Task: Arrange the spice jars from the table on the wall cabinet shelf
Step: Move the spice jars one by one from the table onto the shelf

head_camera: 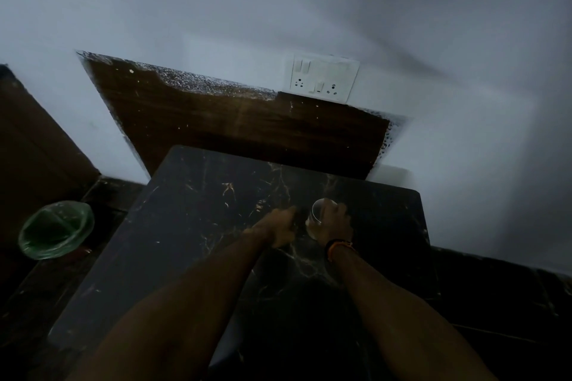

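Note:
The room is dim. A clear glass spice jar (316, 216) with a pale lid sits on the dark marble table (192, 226), near its middle. My right hand (335, 222) is wrapped around the jar from the right; a dark and orange band circles that wrist. My left hand (283, 227) is just left of the jar, fingers curled; the dark hides whether it holds something. No other jars show on the table. The wall cabinet shelf is out of view.
A dark wooden panel (247, 123) leans on the white wall behind the table, below a white switch and socket plate (323, 79). A green-lined bin (55, 229) stands on the floor at left, beside a brown cardboard box (34, 145).

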